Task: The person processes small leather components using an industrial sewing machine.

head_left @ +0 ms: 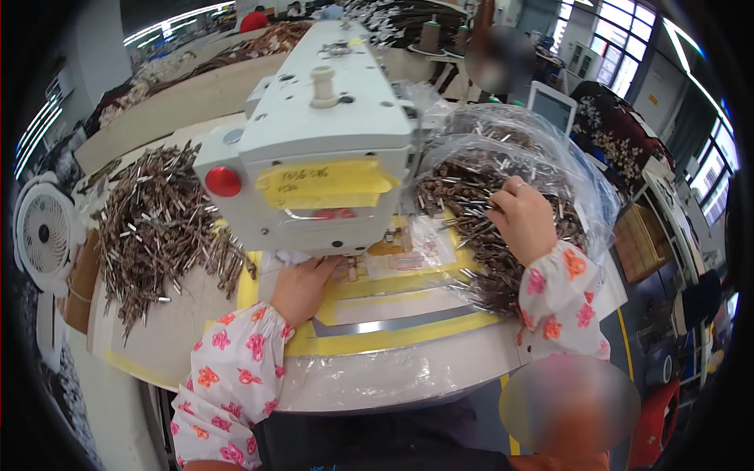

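Observation:
A white sewing machine with a yellow paper label stands in the middle of the table. At the left of its stitching area, my left hand lies low on the bed, fingers stretched and side by side, their tips partly hidden by the machine head. On the right, my right hand is closed in a pinch over a heap of brown cords with silver metal tips. What the pinch holds cannot be told apart from the heap. Clear plastic sheeting wraps around that heap.
A second pile of brown tipped cords lies left of the machine. Beside the table's left edge stands a white fan. Yellow tape borders the work surface. Behind are a tablet-like screen, thread cones and other people.

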Action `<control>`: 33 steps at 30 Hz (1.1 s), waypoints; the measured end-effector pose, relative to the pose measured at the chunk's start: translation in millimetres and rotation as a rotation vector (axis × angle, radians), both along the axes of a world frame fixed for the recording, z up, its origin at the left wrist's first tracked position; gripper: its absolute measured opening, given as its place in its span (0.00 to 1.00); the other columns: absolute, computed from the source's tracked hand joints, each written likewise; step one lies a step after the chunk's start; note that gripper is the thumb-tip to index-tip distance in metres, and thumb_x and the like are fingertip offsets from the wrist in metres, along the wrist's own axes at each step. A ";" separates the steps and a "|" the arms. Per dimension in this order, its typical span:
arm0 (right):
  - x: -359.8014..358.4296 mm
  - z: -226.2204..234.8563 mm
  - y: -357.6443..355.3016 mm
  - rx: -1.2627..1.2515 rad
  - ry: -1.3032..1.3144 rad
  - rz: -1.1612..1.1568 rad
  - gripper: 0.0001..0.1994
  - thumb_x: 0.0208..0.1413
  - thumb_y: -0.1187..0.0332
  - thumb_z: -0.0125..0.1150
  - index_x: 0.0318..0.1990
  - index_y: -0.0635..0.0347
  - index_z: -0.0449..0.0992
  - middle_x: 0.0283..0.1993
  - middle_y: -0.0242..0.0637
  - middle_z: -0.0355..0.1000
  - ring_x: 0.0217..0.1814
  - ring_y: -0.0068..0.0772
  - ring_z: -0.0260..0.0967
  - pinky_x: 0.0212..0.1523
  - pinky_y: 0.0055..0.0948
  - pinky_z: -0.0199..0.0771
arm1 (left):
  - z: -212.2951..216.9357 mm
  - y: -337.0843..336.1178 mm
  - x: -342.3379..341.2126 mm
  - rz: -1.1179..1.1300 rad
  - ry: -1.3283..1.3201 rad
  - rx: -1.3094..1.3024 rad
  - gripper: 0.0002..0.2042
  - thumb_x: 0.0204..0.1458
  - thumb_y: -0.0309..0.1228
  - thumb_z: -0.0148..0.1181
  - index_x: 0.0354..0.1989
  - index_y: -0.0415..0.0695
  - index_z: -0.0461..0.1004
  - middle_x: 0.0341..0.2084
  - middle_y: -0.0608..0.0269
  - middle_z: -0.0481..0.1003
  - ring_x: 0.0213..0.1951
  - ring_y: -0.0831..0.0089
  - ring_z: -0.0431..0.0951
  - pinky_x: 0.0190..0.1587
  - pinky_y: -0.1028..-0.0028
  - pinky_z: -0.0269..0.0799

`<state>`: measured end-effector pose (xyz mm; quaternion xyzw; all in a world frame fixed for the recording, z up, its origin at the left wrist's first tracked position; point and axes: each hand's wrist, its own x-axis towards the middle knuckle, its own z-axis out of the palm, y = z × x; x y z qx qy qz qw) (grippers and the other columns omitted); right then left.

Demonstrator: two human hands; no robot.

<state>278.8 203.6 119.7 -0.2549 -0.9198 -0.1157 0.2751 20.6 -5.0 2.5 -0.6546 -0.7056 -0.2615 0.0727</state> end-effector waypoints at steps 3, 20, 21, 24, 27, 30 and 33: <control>-23.3 19.3 -47.7 -0.456 0.110 0.434 0.08 0.38 0.72 0.68 0.28 0.61 0.77 0.26 0.35 0.67 0.25 0.29 0.66 0.25 0.27 0.64 | 15.8 -4.0 1.8 0.000 0.025 -0.007 0.14 0.44 0.28 0.57 0.42 0.48 0.74 0.36 0.60 0.74 0.33 0.61 0.76 0.31 0.65 0.73; -96.5 -109.9 -76.4 -1.108 0.218 0.459 0.12 0.45 0.77 0.63 0.39 0.67 0.73 0.21 0.29 0.68 0.20 0.13 0.60 0.22 0.16 0.61 | 4.2 -3.4 -3.3 -0.123 -0.115 0.113 0.10 0.44 0.31 0.62 0.37 0.49 0.77 0.29 0.63 0.77 0.29 0.65 0.78 0.33 0.70 0.74; -97.9 -110.7 -76.5 -1.113 0.220 0.455 0.12 0.45 0.77 0.63 0.39 0.67 0.73 0.21 0.29 0.68 0.20 0.13 0.60 0.22 0.16 0.61 | 3.0 -2.6 -4.1 -0.111 -0.112 0.141 0.10 0.44 0.31 0.62 0.37 0.49 0.77 0.29 0.63 0.77 0.30 0.65 0.78 0.33 0.69 0.74; -100.6 -109.0 -76.4 -1.171 0.251 0.426 0.13 0.45 0.74 0.64 0.39 0.66 0.73 0.21 0.34 0.69 0.20 0.19 0.63 0.22 0.20 0.63 | 2.5 -1.8 -3.0 -0.093 -0.086 0.103 0.09 0.44 0.30 0.62 0.36 0.49 0.77 0.30 0.62 0.77 0.30 0.64 0.77 0.33 0.69 0.74; -101.7 -100.8 -76.9 -0.944 0.162 0.433 0.11 0.46 0.71 0.63 0.37 0.67 0.75 0.23 0.41 0.71 0.21 0.31 0.67 0.24 0.27 0.66 | 0.1 0.9 -3.2 -0.074 -0.114 0.116 0.09 0.46 0.31 0.59 0.37 0.51 0.76 0.28 0.64 0.76 0.27 0.64 0.77 0.28 0.69 0.72; -104.9 -103.9 -71.7 -0.824 0.188 0.440 0.09 0.46 0.70 0.63 0.33 0.67 0.76 0.26 0.47 0.71 0.25 0.43 0.69 0.29 0.33 0.69 | 0.9 2.2 -2.2 -0.070 -0.170 0.138 0.10 0.45 0.30 0.59 0.38 0.51 0.76 0.27 0.63 0.77 0.28 0.63 0.77 0.29 0.69 0.72; -106.6 -104.8 -70.2 -0.780 0.186 0.446 0.07 0.46 0.72 0.61 0.32 0.66 0.77 0.28 0.49 0.72 0.30 0.49 0.70 0.33 0.37 0.70 | -4.7 2.5 -5.9 -0.088 -0.176 0.189 0.11 0.46 0.29 0.58 0.40 0.51 0.76 0.27 0.63 0.77 0.29 0.64 0.77 0.31 0.69 0.72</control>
